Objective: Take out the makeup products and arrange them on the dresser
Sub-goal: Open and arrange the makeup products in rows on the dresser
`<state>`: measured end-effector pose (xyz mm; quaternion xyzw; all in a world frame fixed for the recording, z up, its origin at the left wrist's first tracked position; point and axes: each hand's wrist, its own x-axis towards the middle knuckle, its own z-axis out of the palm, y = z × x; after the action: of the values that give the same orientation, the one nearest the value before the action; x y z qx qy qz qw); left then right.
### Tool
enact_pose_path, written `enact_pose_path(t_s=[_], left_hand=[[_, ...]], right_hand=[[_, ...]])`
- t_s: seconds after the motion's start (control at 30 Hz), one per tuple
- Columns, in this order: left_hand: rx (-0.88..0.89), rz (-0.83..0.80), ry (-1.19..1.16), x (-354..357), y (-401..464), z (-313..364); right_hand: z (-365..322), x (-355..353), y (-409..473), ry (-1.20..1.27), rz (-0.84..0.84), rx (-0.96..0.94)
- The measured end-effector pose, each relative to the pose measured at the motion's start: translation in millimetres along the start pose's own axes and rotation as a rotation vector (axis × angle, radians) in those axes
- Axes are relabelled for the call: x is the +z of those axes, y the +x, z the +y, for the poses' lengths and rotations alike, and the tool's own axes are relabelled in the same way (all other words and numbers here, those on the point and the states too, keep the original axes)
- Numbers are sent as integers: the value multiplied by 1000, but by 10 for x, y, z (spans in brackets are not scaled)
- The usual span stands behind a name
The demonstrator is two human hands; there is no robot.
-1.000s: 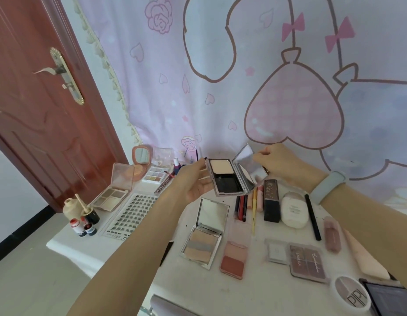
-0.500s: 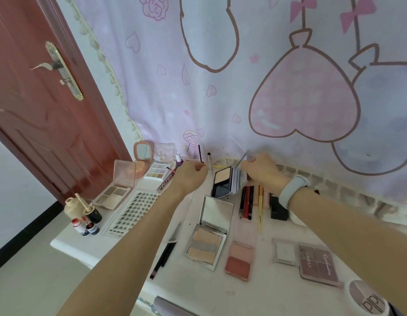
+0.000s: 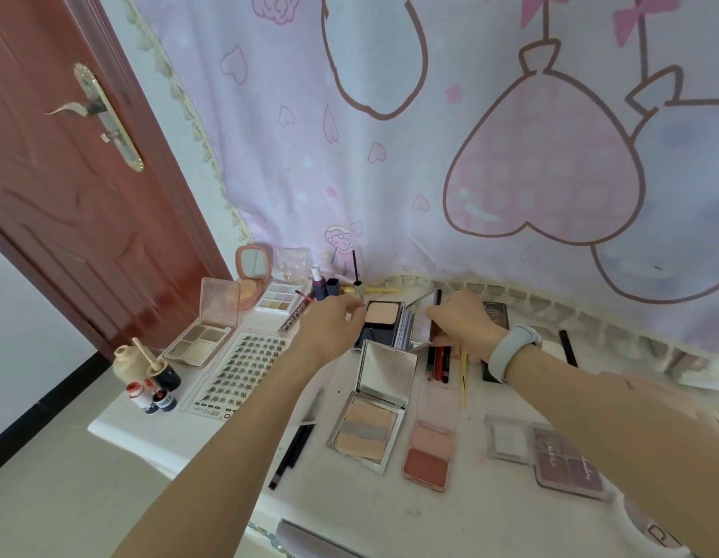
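Lowered onto dresser (image 3: 390, 513): powder compact (image 3: 384, 322) | left hand (image 3: 333, 326), right hand (image 3: 464, 322) fingers pinch its sides

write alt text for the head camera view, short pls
Two hands set an open black powder compact at the back of a white dresser, left hand on its base, right hand on its lid. Open palettes and pencils surround it.

Left hand (image 3: 337, 324) fingers curled, right hand (image 3: 464, 322) pinching, forearms extended

Open powder compact (image 3: 384, 322) on dresser (image 3: 229, 432)
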<state>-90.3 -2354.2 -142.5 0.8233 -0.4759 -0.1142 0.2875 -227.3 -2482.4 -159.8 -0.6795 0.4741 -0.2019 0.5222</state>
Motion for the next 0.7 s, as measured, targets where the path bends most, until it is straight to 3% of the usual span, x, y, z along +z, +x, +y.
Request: enact_pose_path(t_s=[0.17,0.27,0.4,0.57,0.7], left_hand=[[-1,38,-31,-15,-1,-56],[-17,58,-45,-49,-32,-123],[-49,114,27,-106,-28,-228],[-104,72,4,-184,258,-312],[-164,50,11,-170,513,-373]], right_hand=[[36,-110,5,-228,-19,-118],[25,-195,14,-440,74,-275],[-122,-211,114,-531,139,-474],[-453,82,532,-655,-138,-608],[-560,369,869,-787,-184,-647]])
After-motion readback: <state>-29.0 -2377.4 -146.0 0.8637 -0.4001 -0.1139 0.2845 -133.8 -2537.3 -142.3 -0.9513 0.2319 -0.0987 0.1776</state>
